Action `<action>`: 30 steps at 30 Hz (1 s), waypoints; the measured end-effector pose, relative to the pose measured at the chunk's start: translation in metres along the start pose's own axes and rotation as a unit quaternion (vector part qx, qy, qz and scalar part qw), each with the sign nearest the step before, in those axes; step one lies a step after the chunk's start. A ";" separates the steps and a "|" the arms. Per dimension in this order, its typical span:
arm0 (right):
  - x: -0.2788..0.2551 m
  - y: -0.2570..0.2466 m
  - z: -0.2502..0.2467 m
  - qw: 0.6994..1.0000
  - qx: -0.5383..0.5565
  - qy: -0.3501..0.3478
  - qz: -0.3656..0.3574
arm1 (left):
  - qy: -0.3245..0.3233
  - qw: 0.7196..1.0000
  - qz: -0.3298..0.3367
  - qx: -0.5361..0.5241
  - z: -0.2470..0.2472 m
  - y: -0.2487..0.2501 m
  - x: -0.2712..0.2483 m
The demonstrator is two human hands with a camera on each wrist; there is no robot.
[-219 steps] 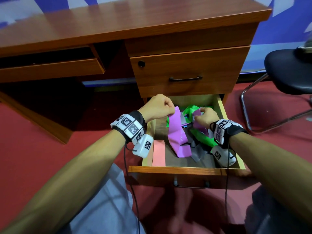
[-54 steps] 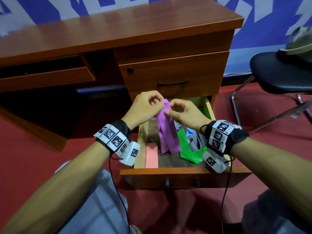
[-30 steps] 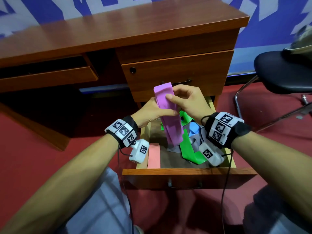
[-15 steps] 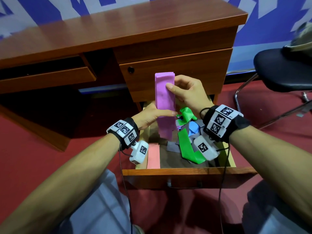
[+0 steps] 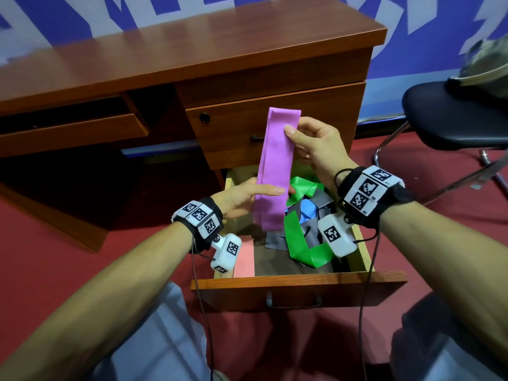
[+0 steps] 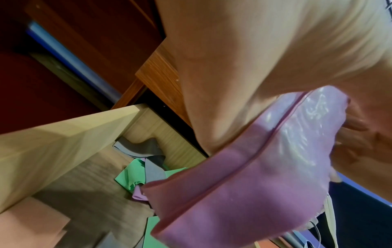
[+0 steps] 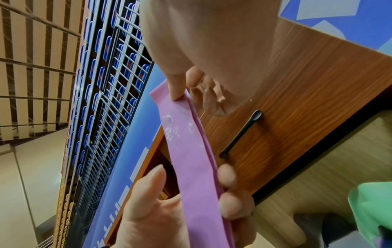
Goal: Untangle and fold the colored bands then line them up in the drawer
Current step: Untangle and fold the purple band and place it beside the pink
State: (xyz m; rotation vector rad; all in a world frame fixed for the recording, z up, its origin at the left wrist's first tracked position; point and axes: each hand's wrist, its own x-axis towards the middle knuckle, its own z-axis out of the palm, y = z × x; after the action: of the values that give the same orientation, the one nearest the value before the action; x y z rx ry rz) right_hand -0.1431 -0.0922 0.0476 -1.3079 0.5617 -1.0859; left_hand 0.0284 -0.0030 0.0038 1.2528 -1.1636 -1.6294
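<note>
A purple band [image 5: 277, 163] hangs doubled and upright above the open drawer [image 5: 299, 281]. My right hand [image 5: 308, 144] pinches its upper part between thumb and fingers, as the right wrist view shows on the band [image 7: 191, 151]. My left hand [image 5: 247, 196] pinches it lower down, thumb across the front. In the left wrist view the purple band [image 6: 254, 176] runs under the palm. Inside the drawer lie a green band [image 5: 299, 240], grey bands [image 5: 316, 204] and a blue one [image 5: 309, 213] in a tangle. A folded pink band [image 5: 243, 261] lies flat at the drawer's left side.
The wooden desk [image 5: 165, 56] stands behind, with a closed upper drawer [image 5: 275, 127] and its dark handle. A black chair [image 5: 453, 114] stands at the right with something lying on its seat. Red carpet [image 5: 41, 257] covers the floor. My knees are below the drawer front.
Both hands have lifted the purple band clear of the tangle. The right hand rose with the upper end while the left slid down along it, drawing the band straight and vertical.
</note>
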 end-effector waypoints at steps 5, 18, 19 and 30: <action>-0.002 0.001 -0.007 1.000 -0.001 0.006 -0.001 | -0.004 1.000 -0.002 0.010 0.007 -0.007 0.009; 0.006 -0.001 -0.009 0.999 0.010 0.031 -0.001 | -0.058 0.998 -0.039 -0.002 0.017 -0.036 0.017; 0.006 0.000 -0.009 0.999 0.009 0.036 -0.001 | -0.048 0.998 -0.041 0.000 0.016 -0.038 0.019; 0.005 -0.005 -0.013 0.998 -0.038 0.049 -0.033 | -0.008 0.985 -0.093 0.147 0.010 -0.044 0.030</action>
State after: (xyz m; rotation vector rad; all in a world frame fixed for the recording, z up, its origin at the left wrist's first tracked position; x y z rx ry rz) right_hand -0.1535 -0.1028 0.0506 -1.3531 0.6413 -1.1981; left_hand 0.0105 -0.0157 -0.0452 1.5769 -1.3694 -1.6448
